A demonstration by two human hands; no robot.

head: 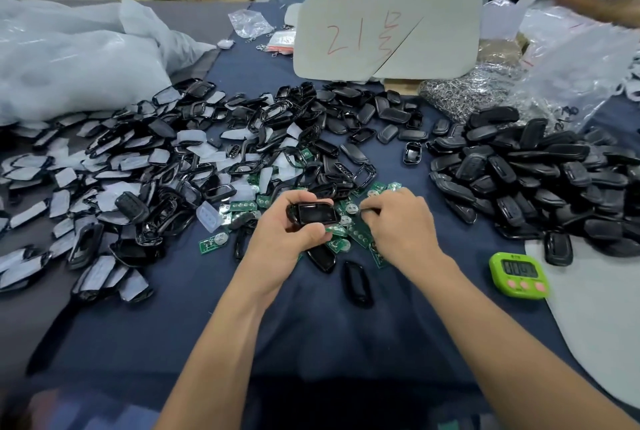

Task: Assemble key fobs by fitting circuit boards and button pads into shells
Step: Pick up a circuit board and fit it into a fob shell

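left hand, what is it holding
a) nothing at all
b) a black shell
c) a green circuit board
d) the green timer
b: the left hand is curled round a black shell, holding it just above the green circuit boards scattered on the cloth.

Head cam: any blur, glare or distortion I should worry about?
Head view: strong wide-angle bowing, the white board curves; centre sharp, the left hand and the black shell it grips read clearly; light soft and even, only small highlights on the glossy shell pile; bottom edge and top right corner blurred.
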